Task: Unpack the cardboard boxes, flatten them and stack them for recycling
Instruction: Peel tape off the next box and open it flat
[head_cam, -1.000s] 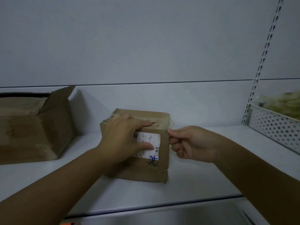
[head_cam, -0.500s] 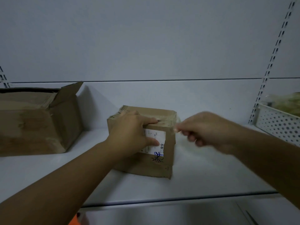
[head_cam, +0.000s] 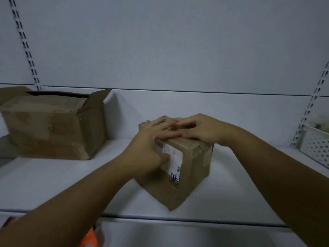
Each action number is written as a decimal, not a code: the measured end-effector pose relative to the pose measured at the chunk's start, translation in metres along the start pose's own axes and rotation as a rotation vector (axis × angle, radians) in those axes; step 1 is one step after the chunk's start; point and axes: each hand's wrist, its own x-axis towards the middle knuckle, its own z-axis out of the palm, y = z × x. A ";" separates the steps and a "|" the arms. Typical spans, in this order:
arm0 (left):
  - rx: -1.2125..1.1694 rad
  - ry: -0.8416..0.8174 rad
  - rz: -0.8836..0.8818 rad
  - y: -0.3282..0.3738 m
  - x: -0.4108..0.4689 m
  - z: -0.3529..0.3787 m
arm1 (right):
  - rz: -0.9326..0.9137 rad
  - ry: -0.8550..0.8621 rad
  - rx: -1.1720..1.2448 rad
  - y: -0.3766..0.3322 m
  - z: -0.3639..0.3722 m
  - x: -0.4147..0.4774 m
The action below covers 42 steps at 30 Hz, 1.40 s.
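A small taped cardboard box [head_cam: 192, 168] with a white shipping label stands on the white shelf [head_cam: 71, 184], turned so one corner faces me. My left hand [head_cam: 151, 148] grips its near upper edge over the label, thumb on the front face. My right hand [head_cam: 201, 129] lies on the box's top, fingers curled down on the tape and touching the left hand's fingers. Whether the right fingers pinch any tape is hidden. A larger, worn cardboard box [head_cam: 53, 125] with raised flaps stands at the left of the shelf.
A white perforated metal basket [head_cam: 315, 147] with something pale in it sits at the right edge. Slotted shelf uprights [head_cam: 26, 47] run up the back wall at both sides. The shelf's front edge crosses below my forearms, with something orange [head_cam: 89, 237] beneath it.
The right hand has moved from the box's right edge up onto its top. The box has turned corner-first toward me. My view has shifted left, so the big box shows more fully.
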 end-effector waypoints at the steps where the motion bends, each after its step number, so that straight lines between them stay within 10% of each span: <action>1: -0.046 0.161 -0.029 0.001 -0.011 0.007 | 0.022 -0.005 0.023 0.001 0.002 0.003; 5: -0.245 0.495 -0.163 0.010 -0.051 0.035 | 0.044 0.044 0.081 0.004 0.011 0.005; 22: -0.004 0.258 0.091 0.003 -0.041 0.021 | 0.059 0.150 0.057 0.001 0.018 0.005; 32: 0.196 0.412 0.280 -0.003 -0.042 0.023 | 0.068 0.173 0.048 0.002 0.019 0.005; 42: 0.459 0.390 0.119 0.026 -0.044 0.021 | 0.074 0.182 -0.024 -0.001 0.020 0.007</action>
